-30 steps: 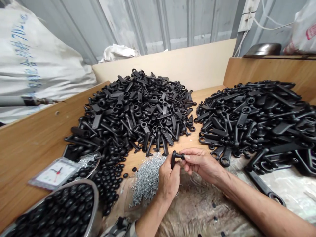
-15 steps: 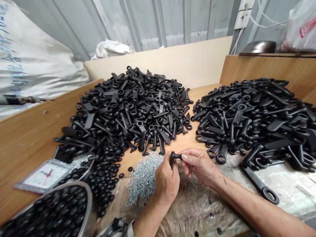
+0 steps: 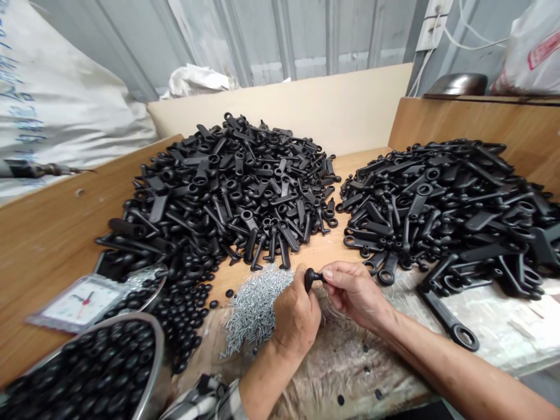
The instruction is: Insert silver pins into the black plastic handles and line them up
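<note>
My left hand [image 3: 298, 315] is closed around a black plastic crank handle [image 3: 310, 278], whose rounded end sticks out past the thumb. Most of that handle is hidden in the palm. My right hand [image 3: 355, 291] pinches the narrow tip of the same piece between thumb and fingers; whether a separate small part is in that pinch I cannot tell. Just left of my left hand lies a heap of small silver pins [image 3: 256, 306]. Behind both hands rises a large pile of black crank handles [image 3: 236, 186].
A second pile of black handles [image 3: 455, 204] stands at the right, with one handle [image 3: 450, 321] jutting forward. At the left are a metal bowl [image 3: 161, 344] of black knobs, loose knobs [image 3: 184, 315] and a square clock [image 3: 79, 300]. Wooden boards [image 3: 280, 114] edge the bench.
The view has shifted slightly. My left thumb and the handle's rounded end have turned a little, and both hands keep their hold on the piece.
</note>
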Tool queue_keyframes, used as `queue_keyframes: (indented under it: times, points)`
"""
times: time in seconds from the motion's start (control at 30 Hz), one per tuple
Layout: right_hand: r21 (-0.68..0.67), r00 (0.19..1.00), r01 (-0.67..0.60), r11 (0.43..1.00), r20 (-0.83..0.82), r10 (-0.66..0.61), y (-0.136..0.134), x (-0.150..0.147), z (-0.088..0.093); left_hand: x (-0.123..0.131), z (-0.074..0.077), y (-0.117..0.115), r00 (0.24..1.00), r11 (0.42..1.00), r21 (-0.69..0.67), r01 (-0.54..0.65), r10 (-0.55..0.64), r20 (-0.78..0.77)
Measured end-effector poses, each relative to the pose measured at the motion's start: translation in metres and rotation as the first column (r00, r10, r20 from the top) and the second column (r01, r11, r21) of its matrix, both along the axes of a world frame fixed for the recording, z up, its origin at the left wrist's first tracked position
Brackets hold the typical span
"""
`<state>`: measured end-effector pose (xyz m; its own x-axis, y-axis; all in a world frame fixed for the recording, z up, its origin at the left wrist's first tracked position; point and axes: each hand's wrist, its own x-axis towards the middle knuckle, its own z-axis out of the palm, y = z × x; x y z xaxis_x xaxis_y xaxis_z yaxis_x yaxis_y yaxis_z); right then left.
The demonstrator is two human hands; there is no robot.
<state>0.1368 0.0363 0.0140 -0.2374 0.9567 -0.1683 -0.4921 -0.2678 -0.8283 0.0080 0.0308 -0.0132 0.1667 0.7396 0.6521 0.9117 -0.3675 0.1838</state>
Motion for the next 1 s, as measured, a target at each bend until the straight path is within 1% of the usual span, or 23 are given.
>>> queue_keyframes:
  times: [0.1, 0.17, 0.2, 0.27, 0.3, 0.33, 0.37, 0.4, 0.43, 0.47, 0.5, 0.53, 0.57, 0.6, 0.63, 0.67, 0.7, 0.73, 0.77, 0.83, 0.9, 0.93, 1.0]
  points:
    - [-0.051, 0.999, -0.032, 0.998, 0.018, 0.033, 0.0, 0.001, 0.001, 0.0, 0.0, 0.0, 0.999, 0.995, -0.1, -0.016, 0.019, 0.03]
    - [-0.001, 0.996, -0.055, 0.998, 0.075, 0.055, -0.002, 0.006, 0.006, 0.001, 0.002, -0.001, 0.992, 0.964, -0.262, 0.036, -0.002, 0.128]
    - [0.047, 0.99, -0.066, 0.997, 0.13, 0.06, -0.004, 0.012, 0.01, 0.002, 0.004, -0.002, 0.977, 0.924, -0.36, 0.128, -0.056, 0.204]
    - [0.155, 0.958, -0.066, 0.986, 0.285, 0.02, -0.012, 0.027, 0.025, 0.004, 0.01, -0.005, 0.912, 0.79, -0.491, 0.367, -0.202, 0.357]
    - [0.203, 0.928, -0.059, 0.977, 0.373, -0.022, -0.018, 0.036, 0.035, 0.003, 0.014, -0.006, 0.867, 0.719, -0.511, 0.471, -0.27, 0.42]
    - [0.243, 0.883, -0.058, 0.968, 0.464, -0.064, -0.025, 0.047, 0.046, 0.003, 0.018, -0.008, 0.827, 0.669, -0.51, 0.541, -0.312, 0.467]
    - [0.275, 0.822, -0.069, 0.959, 0.56, -0.102, -0.032, 0.058, 0.057, 0.001, 0.021, -0.01, 0.798, 0.647, -0.496, 0.58, -0.33, 0.504]
    - [0.297, 0.739, -0.1, 0.95, 0.661, -0.129, -0.038, 0.069, 0.068, -0.001, 0.024, -0.012, 0.782, 0.651, -0.475, 0.592, -0.322, 0.534]
    - [0.307, 0.627, -0.157, 0.939, 0.765, -0.145, -0.043, 0.079, 0.077, -0.003, 0.027, -0.013, 0.772, 0.669, -0.453, 0.589, -0.301, 0.56]
    - [0.296, 0.478, -0.234, 0.926, 0.865, -0.156, -0.047, 0.088, 0.083, -0.005, 0.028, -0.013, 0.766, 0.693, -0.431, 0.577, -0.276, 0.581]
    - [0.26, 0.296, -0.311, 0.914, 0.941, -0.167, -0.05, 0.095, 0.088, -0.007, 0.029, -0.012, 0.763, 0.718, -0.413, 0.561, -0.255, 0.594]
    - [0.194, 0.092, -0.373, 0.907, 0.981, -0.172, -0.052, 0.099, 0.089, -0.008, 0.029, -0.011, 0.767, 0.739, -0.399, 0.544, -0.244, 0.594]
    - [0.109, -0.113, -0.403, 0.909, 0.979, -0.167, -0.053, 0.102, 0.087, -0.009, 0.028, -0.009, 0.775, 0.755, -0.389, 0.529, -0.243, 0.583]
    - [0.022, -0.296, -0.4, 0.916, 0.943, -0.151, -0.053, 0.103, 0.083, -0.01, 0.027, -0.008, 0.788, 0.766, -0.383, 0.515, -0.248, 0.563]
    - [-0.049, -0.44, -0.368, 0.929, 0.889, -0.127, -0.053, 0.103, 0.077, -0.01, 0.026, -0.006, 0.803, 0.777, -0.38, 0.503, -0.256, 0.538]
    - [-0.098, -0.539, -0.321, 0.942, 0.837, -0.096, -0.052, 0.102, 0.071, -0.01, 0.026, -0.005, 0.815, 0.786, -0.373, 0.493, -0.267, 0.514]
    - [-0.127, -0.597, -0.278, 0.952, 0.799, -0.068, -0.051, 0.102, 0.065, -0.01, 0.025, -0.004, 0.823, 0.795, -0.361, 0.487, -0.279, 0.494]
    - [-0.141, -0.623, -0.246, 0.959, 0.781, -0.045, -0.05, 0.103, 0.06, -0.009, 0.024, -0.004, 0.829, 0.801, -0.352, 0.484, -0.29, 0.479]
    - [-0.142, -0.623, -0.225, 0.964, 0.782, -0.03, -0.049, 0.107, 0.057, -0.009, 0.024, -0.003, 0.834, 0.804, -0.351, 0.48, -0.294, 0.468]
    - [-0.106, -0.578, -0.21, 0.972, 0.816, -0.036, -0.047, 0.12, 0.055, -0.009, 0.022, -0.003, 0.84, 0.808, -0.351, 0.473, -0.295, 0.455]
    - [-0.008, -0.516, -0.222, 0.975, 0.849, -0.11, -0.047, 0.14, 0.058, -0.01, 0.019, -0.002, 0.847, 0.816, -0.349, 0.461, -0.287, 0.447]
    - [0.045, -0.503, -0.23, 0.972, 0.85, -0.158, -0.047, 0.151, 0.06, -0.01, 0.018, -0.001, 0.851, 0.821, -0.347, 0.453, -0.282, 0.443]
    - [0.102, -0.533, -0.263, 0.959, 0.814, -0.233, -0.049, 0.171, 0.061, -0.012, 0.016, 0.002, 0.859, 0.826, -0.351, 0.441, -0.275, 0.432]
